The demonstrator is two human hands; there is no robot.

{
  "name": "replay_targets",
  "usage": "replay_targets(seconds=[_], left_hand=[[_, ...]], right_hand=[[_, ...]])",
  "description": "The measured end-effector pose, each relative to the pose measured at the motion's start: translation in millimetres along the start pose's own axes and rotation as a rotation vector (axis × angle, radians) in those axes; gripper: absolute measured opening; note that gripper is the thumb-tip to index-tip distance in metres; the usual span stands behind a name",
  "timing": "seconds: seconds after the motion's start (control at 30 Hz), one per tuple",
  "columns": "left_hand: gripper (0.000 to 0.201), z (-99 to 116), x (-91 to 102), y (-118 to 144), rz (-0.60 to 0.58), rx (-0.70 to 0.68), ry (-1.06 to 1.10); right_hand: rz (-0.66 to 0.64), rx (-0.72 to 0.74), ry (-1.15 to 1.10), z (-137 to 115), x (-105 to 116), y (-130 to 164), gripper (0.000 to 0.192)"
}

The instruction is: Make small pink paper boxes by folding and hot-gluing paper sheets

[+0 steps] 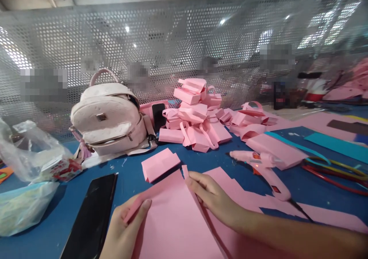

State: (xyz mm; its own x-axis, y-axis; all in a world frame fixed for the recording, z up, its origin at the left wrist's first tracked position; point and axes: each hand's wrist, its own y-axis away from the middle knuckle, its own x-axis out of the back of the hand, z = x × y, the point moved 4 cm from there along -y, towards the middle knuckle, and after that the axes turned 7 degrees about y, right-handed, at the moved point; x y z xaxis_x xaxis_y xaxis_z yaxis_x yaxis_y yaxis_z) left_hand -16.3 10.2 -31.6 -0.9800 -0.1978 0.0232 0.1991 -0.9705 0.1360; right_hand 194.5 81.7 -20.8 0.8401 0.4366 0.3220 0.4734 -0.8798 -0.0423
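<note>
A large pink paper sheet [172, 220] lies before me, its left edge turned up in a narrow fold. My left hand [129, 216] is closed on that edge, with the thumb on top of the paper. At the far right corner, my right hand [208, 193] pinches a narrow upturned strip of the same sheet; some fingers are hidden below the hand. Just beyond the sheet sits a small folded pink paper piece [160, 164]. More pink paper [238, 192] with stepped edges lies to the right, near a pink hot glue gun [263, 167] with its cord.
Several pink paper bags [194, 113] are heaped at the back of the blue table [126, 157]. A white backpack [110, 117] stands back left, and a black phone [92, 213] lies near my left hand. Plastic bags [27, 207] sit far left; coloured strips [336, 145] lie right.
</note>
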Motion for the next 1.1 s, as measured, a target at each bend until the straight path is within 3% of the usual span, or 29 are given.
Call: replay_targets(seconds=[0.13, 0.27, 0.5, 0.77, 0.93, 1.1], left_hand=[[0.05, -0.6, 3.6, -3.0, 0.016, 0.018, -0.036], [0.05, 0.1, 4.3, -3.7, 0.009, 0.057, -0.032], [0.05, 2.2, -4.6, 1.2, 0.05, 0.053, 0.139], [0.043, 3.8, -5.9, 2.7, 0.062, 0.038, 0.198], [0.045, 5.3, -2.9, 2.3, 0.067, 0.029, 0.161], [0.045, 1.7, -1.1, 1.2, 0.013, 0.057, 0.14]], right_hand=[[-0.065, -0.068, -0.096, -3.6, -1.3, 3.0, 0.049], [-0.119, -0.025, -0.104, -7.7, -1.8, 3.9, 0.049], [0.032, 0.073, 0.008, -3.8, -0.9, 2.5, 0.042], [0.054, 0.044, 0.014, -5.7, -1.2, 4.6, 0.039], [-0.002, 0.056, -0.013, -7.3, -3.1, 3.1, 0.041], [0.052, 0.035, -0.044, -7.2, -5.5, 7.1, 0.04]])
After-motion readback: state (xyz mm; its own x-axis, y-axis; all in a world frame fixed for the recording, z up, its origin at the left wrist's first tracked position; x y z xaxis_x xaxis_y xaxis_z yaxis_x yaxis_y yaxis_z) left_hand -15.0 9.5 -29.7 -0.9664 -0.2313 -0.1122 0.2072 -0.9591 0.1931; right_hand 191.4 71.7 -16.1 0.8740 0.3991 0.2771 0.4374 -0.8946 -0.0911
